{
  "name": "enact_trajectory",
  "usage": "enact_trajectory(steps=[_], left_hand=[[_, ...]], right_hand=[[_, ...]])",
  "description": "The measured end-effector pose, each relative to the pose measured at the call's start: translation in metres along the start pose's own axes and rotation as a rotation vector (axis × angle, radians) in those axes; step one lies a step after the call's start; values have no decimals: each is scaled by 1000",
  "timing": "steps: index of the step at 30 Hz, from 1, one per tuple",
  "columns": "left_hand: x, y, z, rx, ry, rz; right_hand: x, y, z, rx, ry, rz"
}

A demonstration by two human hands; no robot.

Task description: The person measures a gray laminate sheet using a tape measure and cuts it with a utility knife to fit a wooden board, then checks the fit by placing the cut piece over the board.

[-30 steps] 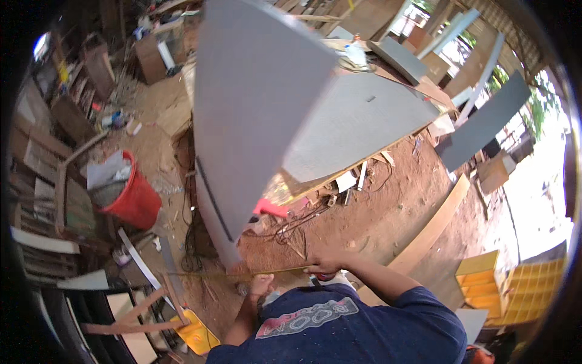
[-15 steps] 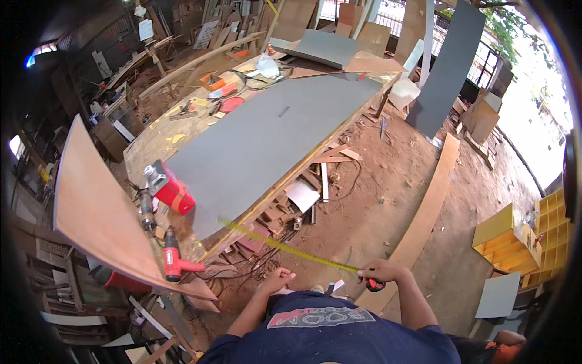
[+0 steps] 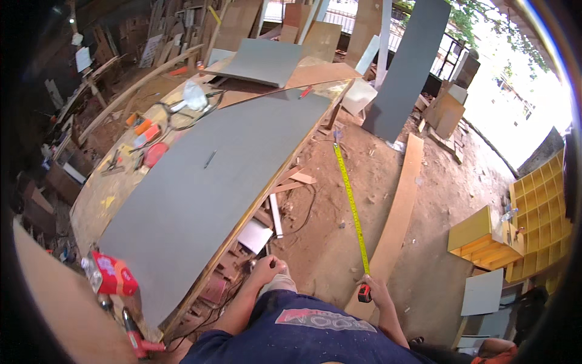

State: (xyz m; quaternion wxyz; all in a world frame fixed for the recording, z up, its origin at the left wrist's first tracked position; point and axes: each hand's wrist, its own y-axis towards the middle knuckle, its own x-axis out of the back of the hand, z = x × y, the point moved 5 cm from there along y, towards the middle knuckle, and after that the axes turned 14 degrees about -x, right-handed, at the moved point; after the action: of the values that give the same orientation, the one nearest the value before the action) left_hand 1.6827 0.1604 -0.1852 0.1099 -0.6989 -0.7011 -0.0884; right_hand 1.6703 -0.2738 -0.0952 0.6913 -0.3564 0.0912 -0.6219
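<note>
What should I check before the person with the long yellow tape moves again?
1. Tape measure gripped by the right hand: ok.
2. Yellow blade pulled out: ok, it stretches away from the case.
3. Blade locked: cannot tell, too small to see.
4. Left hand empty: cannot tell, its fingers are curled.
5. Grey sheet bare: not ok, a small thin object lies on it.

You wear a navy-blue, short-sleeved T-shirt (image 3: 285, 346) with a wide lettered print (image 3: 327, 320) in red and pale grey; a few pale specks dot its fabric. Your left hand (image 3: 268, 269) and right hand (image 3: 378, 292) are bare.
</note>
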Motion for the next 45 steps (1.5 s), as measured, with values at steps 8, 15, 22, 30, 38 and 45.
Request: enact_trajectory(steps=[8, 15, 22, 30, 38, 45], left_hand=[[-14, 284, -101, -169, 114, 112], [10, 503, -110, -56, -199, -221], [72, 639, -131, -10, -301, -678], [131, 749, -134, 90, -340, -808], [199, 865, -110, 108, -419, -1197], [200, 842, -83, 160, -452, -1201]], right_hand=[[68, 108, 109, -2, 168, -107], [122, 289, 172, 2, 145, -34], [183, 486, 312, 55, -65, 91], [215, 650, 469, 204, -321, 181], [200, 751, 542, 190, -354, 274], [169, 814, 671, 234, -572, 493]])
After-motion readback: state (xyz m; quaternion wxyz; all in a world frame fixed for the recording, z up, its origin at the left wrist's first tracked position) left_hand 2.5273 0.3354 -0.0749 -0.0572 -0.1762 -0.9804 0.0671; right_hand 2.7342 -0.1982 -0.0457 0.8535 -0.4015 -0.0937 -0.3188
